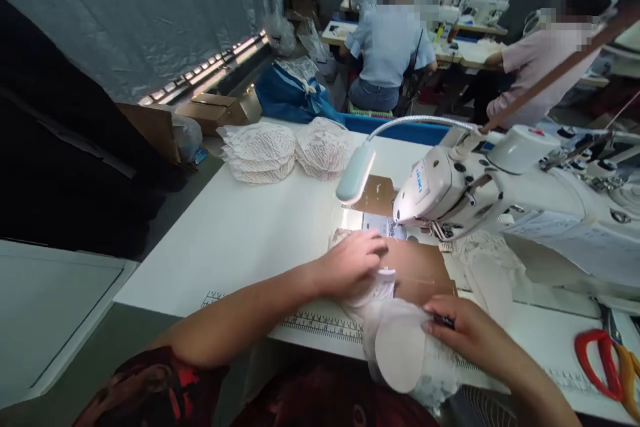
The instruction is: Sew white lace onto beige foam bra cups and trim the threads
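Note:
My left hand point(353, 263) rests by the front of the sewing machine, fingers curled and slightly blurred over a white lace piece point(383, 285). Lace shows on both sides of that hand; its fingertips' exact grip is hard to make out. My right hand point(463, 323) is closed around a small dark tool point(444, 321), most of it hidden in the palm. Its thumb and fingertips touch sheer white fabric with a smooth oval pad point(400, 355), which hangs over the table's front edge. The white sewing machine point(435, 187) stands just beyond both hands, its needle area lit.
Two stacks of lace pieces point(263, 153) sit at the table's back left. A lamp point(356, 173) bends over the work. Brown card point(417, 267) lies before the machine. More lace pieces point(490, 280) and red-handled scissors point(597, 363) are on the right. Co-workers point(393, 47) sit beyond.

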The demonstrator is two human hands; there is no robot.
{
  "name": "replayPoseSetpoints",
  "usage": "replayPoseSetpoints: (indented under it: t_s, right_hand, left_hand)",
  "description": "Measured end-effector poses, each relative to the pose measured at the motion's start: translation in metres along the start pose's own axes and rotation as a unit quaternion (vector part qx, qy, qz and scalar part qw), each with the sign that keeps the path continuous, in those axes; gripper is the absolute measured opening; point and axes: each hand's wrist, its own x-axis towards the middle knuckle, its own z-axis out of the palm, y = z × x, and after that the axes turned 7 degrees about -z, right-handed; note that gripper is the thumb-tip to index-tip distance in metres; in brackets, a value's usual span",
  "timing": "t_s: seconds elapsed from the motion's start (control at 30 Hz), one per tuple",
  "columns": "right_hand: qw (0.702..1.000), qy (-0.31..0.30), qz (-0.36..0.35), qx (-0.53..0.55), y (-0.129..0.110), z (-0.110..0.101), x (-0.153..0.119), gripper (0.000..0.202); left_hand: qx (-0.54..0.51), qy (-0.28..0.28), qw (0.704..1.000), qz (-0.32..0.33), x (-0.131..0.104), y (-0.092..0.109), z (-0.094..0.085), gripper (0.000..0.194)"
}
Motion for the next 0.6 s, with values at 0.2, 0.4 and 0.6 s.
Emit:
replayPoseSetpoints:
  t_s: [0.2, 0.4, 0.6]
  right_hand:
    - [0.989, 0.115, 0.031, 0.092, -0.015, 0.020, 0.017, 0.029]
    - [0.965, 0.143, -0.170, 0.137, -0.086, 0.037, 0.097, 0.023]
    - [0.860, 0.362, -0.360, 0.015, -0.141, 0.017, 0.220, 0.031]
  left_hand:
    - [-0.004, -0.115, 0.988, -0.101, -0.029, 0.012, -0.054, 0.005]
    - [0.101, -0.089, 0.957, -0.257, -0.079, -0.031, -0.112, 0.007]
    - [0.265, 0.274, 0.864, -0.330, -0.076, -0.110, -0.186, 0.018]
